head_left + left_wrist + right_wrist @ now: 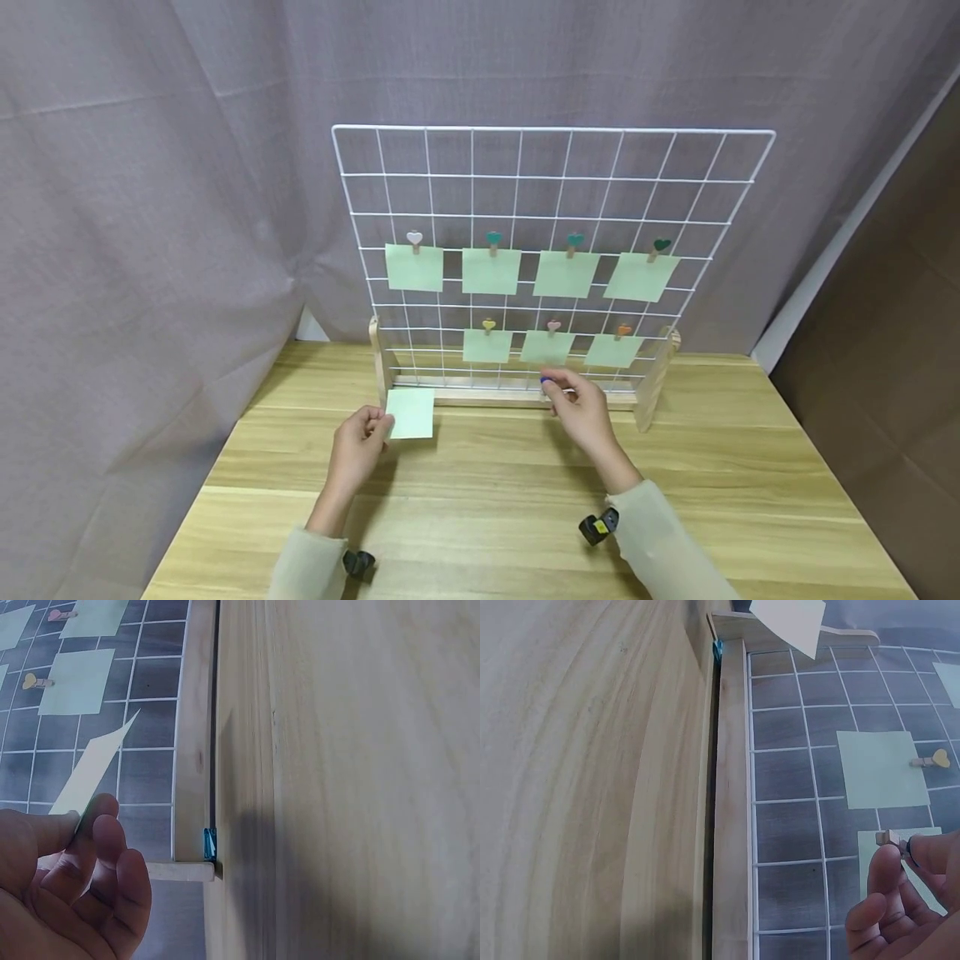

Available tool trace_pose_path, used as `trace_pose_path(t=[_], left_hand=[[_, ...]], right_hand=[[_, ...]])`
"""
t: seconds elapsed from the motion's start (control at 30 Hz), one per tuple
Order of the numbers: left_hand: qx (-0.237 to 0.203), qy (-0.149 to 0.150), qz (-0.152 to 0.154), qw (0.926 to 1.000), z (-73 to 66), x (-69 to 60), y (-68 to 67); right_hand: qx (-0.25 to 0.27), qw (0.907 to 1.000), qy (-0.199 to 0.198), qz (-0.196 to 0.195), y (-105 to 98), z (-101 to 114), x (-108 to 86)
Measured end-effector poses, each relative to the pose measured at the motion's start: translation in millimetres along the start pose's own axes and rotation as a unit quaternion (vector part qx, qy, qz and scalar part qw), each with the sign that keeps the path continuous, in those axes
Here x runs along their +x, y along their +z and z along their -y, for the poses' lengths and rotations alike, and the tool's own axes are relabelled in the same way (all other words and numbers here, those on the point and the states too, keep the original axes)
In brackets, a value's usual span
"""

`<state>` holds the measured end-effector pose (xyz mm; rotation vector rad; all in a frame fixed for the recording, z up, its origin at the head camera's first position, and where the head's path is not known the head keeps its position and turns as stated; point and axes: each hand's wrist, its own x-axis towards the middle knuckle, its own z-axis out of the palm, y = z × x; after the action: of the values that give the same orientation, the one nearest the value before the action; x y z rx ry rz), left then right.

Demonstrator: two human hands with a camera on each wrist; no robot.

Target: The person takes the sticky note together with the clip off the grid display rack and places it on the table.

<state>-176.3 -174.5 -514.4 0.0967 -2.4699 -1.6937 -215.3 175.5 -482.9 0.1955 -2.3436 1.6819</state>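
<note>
My left hand [357,443] pinches a pale green paper note [411,413] by its left edge, low in front of the white wire grid [552,130]. In the left wrist view the note [91,766] is seen nearly edge-on between thumb and fingers. Between thumb and forefinger, my right hand [583,410] holds a small wooden clothespin [889,838] with a dark blue top, in front of the grid's lower right half. Seven such notes hang on the grid in two rows, each under a heart-topped clothespin, such as the yellow-heart clothespin [489,326].
The grid stands in a wooden base [502,398] with an upright at each end, on a wood-grain table [480,508]. A grey curtain [187,208] hangs behind. A brown panel [885,358] stands at the right. Black wrist cameras sit at both sleeves.
</note>
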Motion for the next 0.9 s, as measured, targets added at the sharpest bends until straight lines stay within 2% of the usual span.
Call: trace_pose_path(t=[0.07,0.23,0.3,0.57,0.9], left_hand=[[-0.001,0.000,0.001,1.0000,0.9,-0.9,0.4],[-0.002,0.002,0.003,1.0000,2.0,-2.9,0.6],[-0.003,0.003,0.006,1.0000,2.6,-3.7,0.6],[-0.001,-0.006,0.000,1.0000,6.2,-7.0,0.7],[-0.001,-0.013,0.002,0.9999,9.4,-9.9,-0.9]], right_hand=[[0.003,0.9999,0.010,0.000,-1.7,7.9,-3.8],[0.009,0.9994,0.033,-0.003,-4.5,5.6,-6.9],[0.015,0.9993,0.034,-0.007,-5.0,-4.2,-5.7],[0.023,0.9985,0.049,-0.011,-10.9,-12.7,-7.7],[-0.002,0.9981,0.060,-0.009,-18.0,-25.5,-16.4]])
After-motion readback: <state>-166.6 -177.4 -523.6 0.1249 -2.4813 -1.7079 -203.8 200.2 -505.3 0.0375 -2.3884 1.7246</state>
